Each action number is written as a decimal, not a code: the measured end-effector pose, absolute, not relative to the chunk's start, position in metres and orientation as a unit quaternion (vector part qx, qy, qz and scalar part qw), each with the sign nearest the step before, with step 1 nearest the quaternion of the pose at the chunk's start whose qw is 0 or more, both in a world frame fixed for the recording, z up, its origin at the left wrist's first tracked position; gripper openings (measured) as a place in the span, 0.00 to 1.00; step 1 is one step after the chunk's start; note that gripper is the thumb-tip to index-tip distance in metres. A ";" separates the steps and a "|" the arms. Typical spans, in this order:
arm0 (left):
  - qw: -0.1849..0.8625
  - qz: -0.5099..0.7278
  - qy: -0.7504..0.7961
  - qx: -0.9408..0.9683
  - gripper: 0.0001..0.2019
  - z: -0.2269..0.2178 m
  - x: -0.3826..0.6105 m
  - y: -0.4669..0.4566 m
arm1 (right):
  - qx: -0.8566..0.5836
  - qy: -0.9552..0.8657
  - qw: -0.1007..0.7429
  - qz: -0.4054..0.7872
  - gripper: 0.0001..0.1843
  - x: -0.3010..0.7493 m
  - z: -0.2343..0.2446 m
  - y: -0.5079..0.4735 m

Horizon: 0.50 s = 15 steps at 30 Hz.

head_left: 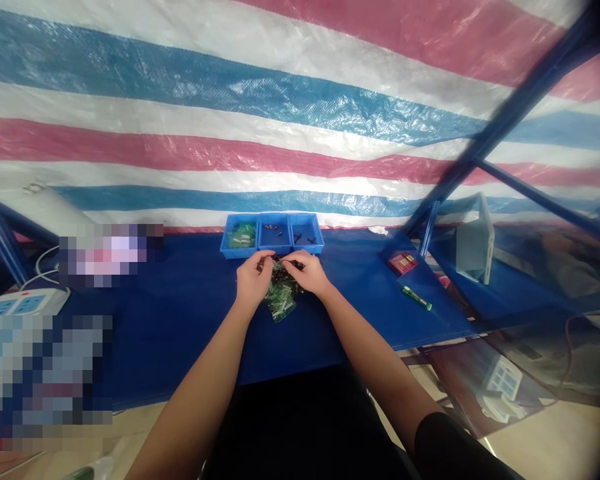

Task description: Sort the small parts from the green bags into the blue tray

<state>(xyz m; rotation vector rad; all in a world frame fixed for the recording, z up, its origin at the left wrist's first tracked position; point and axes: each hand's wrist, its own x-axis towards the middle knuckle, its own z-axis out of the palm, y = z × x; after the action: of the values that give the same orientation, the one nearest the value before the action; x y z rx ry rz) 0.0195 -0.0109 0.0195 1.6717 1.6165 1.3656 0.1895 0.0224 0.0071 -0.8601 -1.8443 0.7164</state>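
My left hand (254, 279) and my right hand (307, 272) are close together over the table, just in front of the small blue bins. Thumb and fingers are pinched on both hands, and whatever they grip is too small to make out. Below and between them lies a heap of small dark and metallic parts (291, 283). Against its front side rests a clear, greenish plastic bag (281, 304) with thin pieces in it. The left bin (240, 253) contains a green-tinted bag with pale pieces. A few small brownish parts sit in the middle bin (274, 222), and dark screw-like parts in the right bin (307, 223).
The blue tabletop (180, 333) carries a red box (403, 263) and a green tube (417, 298) on the right. White crumpled paper (379, 230) lies near the back edge. A white power strip (25, 303) is at left. Blue frame bars (510, 107) and striped sheeting (260, 93) stand behind.
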 end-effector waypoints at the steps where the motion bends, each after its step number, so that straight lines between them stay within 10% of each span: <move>1: 0.220 0.491 0.575 0.617 0.14 0.020 0.020 -0.011 | -0.367 -0.723 0.498 0.306 0.10 0.189 0.005 0.023; 15: 0.218 0.474 0.557 0.646 0.11 0.018 0.024 -0.012 | -0.404 -0.551 0.594 0.425 0.17 0.187 0.002 0.030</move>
<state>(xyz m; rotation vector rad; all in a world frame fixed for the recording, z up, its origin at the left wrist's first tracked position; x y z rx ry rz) 0.0240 -0.0122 0.0176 1.7904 1.5413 1.3135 0.1873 0.0304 0.0019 -0.9380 -1.2806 0.9868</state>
